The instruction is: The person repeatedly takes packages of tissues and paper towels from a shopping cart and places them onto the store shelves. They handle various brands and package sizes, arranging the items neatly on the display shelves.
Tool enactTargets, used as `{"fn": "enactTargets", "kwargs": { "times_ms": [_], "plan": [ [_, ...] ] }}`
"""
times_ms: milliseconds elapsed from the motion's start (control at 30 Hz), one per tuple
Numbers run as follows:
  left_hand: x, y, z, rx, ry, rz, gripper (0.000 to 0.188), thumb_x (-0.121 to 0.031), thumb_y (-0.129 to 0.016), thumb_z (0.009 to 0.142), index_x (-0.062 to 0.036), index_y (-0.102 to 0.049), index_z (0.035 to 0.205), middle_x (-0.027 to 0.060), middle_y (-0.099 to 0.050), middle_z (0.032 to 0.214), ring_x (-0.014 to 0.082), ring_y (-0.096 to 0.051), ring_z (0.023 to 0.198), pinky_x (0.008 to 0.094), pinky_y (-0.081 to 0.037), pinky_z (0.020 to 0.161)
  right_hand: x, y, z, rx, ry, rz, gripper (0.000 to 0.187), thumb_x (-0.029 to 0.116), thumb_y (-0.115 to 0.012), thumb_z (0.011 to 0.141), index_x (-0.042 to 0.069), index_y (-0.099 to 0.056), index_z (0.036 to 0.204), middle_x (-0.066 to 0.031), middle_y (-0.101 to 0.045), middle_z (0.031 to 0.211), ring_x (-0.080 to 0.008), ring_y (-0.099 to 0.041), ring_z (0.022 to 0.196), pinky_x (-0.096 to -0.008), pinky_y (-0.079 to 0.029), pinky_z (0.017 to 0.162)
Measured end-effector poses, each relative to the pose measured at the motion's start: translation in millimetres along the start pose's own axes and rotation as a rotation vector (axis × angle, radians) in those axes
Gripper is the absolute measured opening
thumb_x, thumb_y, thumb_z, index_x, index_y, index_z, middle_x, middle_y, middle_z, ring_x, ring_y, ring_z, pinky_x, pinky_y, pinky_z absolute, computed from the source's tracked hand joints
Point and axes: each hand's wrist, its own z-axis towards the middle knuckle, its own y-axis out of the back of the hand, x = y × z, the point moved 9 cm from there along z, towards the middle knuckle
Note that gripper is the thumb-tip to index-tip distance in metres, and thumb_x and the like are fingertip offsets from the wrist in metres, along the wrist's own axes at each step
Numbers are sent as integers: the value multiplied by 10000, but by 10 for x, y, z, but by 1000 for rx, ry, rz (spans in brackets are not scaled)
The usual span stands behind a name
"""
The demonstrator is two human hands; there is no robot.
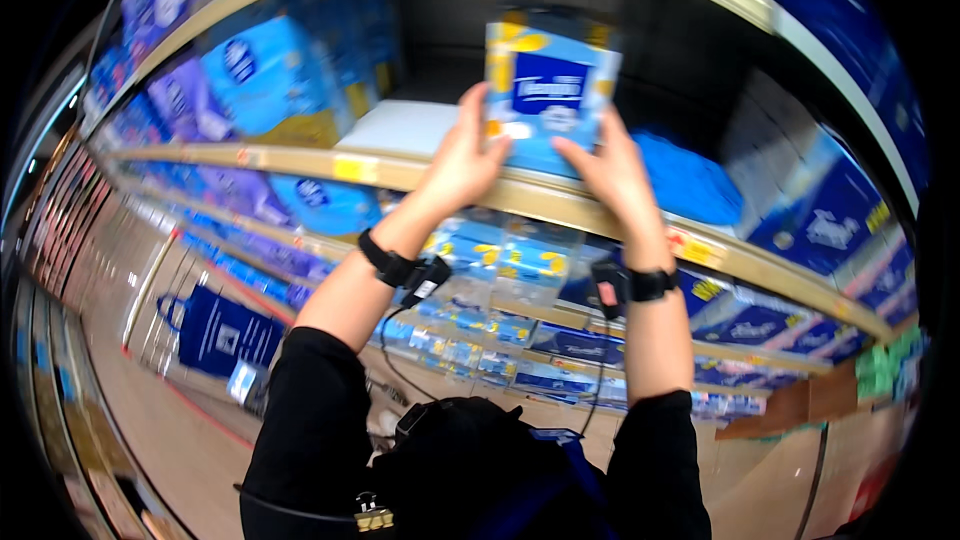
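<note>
A light blue tissue pack with yellow patches and a dark blue label stands upright between my hands, over the front edge of a shelf. My left hand grips its left side, with the thumb across the lower front. From the right side my right hand presses against it, thumb also on the front. The undersides of my fingers and the back of the pack are hidden. Right of my right hand, a bright blue plastic-wrapped bundle lies on the shelf. Left of my left hand is a flat white item.
Large blue tissue packs and purple packs fill the shelf's left; dark blue boxes stand right. Lower shelves hold more packs. A wire cart with a dark blue bag stands at left. Brown cartons sit lower right.
</note>
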Motion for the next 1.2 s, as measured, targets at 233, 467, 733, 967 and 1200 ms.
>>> {"fn": "enactTargets", "kwargs": {
  "times_ms": [233, 467, 733, 967, 1200],
  "plan": [
    [-151, 832, -1426, 92, -7, -124, 260, -209, -575, 1024, -7, -673, 1156, 129, -727, 1026, 249, -700, 968, 348, -535, 853, 619, -139, -1064, -502, 287, -85, 317, 91, -632, 985, -34, -590, 1273, -155, -647, 1144, -190, -628, 1003, -319, -517, 877],
    [1824, 2429, -4082, -253, 874, -51, 234, -164, -511, 1040, 2, -661, 1106, 62, -708, 918, 158, -693, 848, 307, -551, 759, 573, -2889, -1522, 631, 159, 154, 186, 60, -617, 966, -5, -664, 1134, -94, -689, 842, -156, -683, 752, -270, -523, 681],
    [3241, 4083, -7496, -830, 1544, 32, 269, -185, -491, 1011, 41, -622, 1077, 129, -681, 867, 190, -659, 702, 322, -548, 676, 870, -5406, -2578, 1407, 11, 130, 314, 181, -652, 955, -1, -631, 1210, -170, -720, 902, -250, -709, 765, -330, -556, 702],
    [4264, 4726, -8585, -718, 1879, 85, 374, -286, -519, 988, 20, -594, 1189, 149, -679, 925, 229, -695, 757, 376, -562, 632, 1432, -6368, -2795, 1497, -81, 98, 337, 180, -631, 966, -21, -610, 1235, -183, -724, 946, -284, -702, 806, -360, -550, 730],
    [4746, 4482, -9016, -1438, 1980, -427, 632, -560, -580, 967, 68, -636, 1012, 173, -694, 789, 299, -708, 665, 377, -604, 606, 1097, -6563, -2937, 1470, -231, 14, 323, 183, -626, 978, -21, -609, 1227, -180, -734, 965, -278, -700, 791, -351, -547, 730]
  ]
}}
